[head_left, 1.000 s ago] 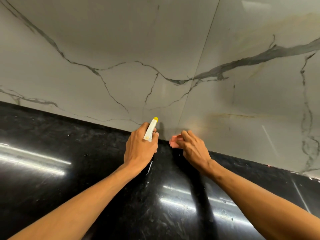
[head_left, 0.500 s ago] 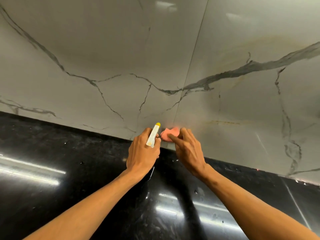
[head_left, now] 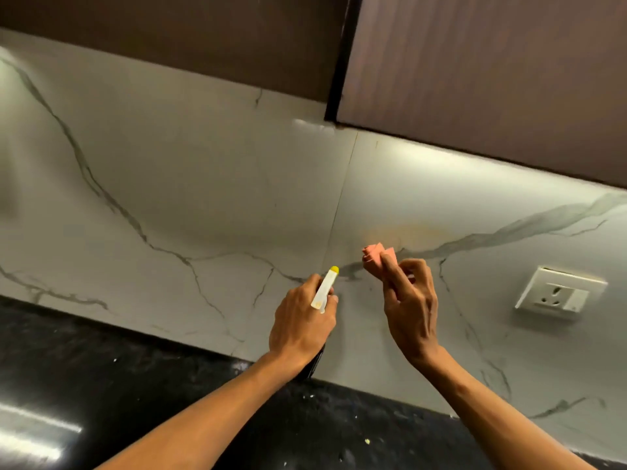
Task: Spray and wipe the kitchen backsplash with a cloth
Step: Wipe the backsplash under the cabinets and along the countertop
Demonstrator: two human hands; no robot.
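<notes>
At mid-height before the wall, the left hand (head_left: 302,320) is curled tight round the neck of the bottle (head_left: 325,289). Its white spray head with a yellow tip sticks up past the knuckles and points at the backsplash (head_left: 169,198), while the dark body shows below the heel of the hand. Whether a finger sits on the trigger I cannot tell, as the back of the hand hides it. Just beside it, the right hand (head_left: 410,307) pinches a small folded pink cloth (head_left: 376,257) between thumb and fingertips, the other fingers loosely bent. That cloth is bunched and held up near the wall; it looks apart from the tile or barely at it, and the view does not settle which.

Beyond the cloth runs a grey vein (head_left: 509,228), and just above it lies a faint orange smear (head_left: 410,229), right of the tile joint. A socket (head_left: 559,293) is set in the wall to the right, dark cabinets (head_left: 475,79) hang above, and the black surface (head_left: 135,395) below carries a few pale crumbs (head_left: 130,442).

My reading: this is the turn between spraying and wiping, aimed at the smear. Next comes either a short squeeze toward that patch or the cloth pressed flat on it and drawn across. The bunched cloth wants opening out for better contact, and any spray should be kept well off the socket.
</notes>
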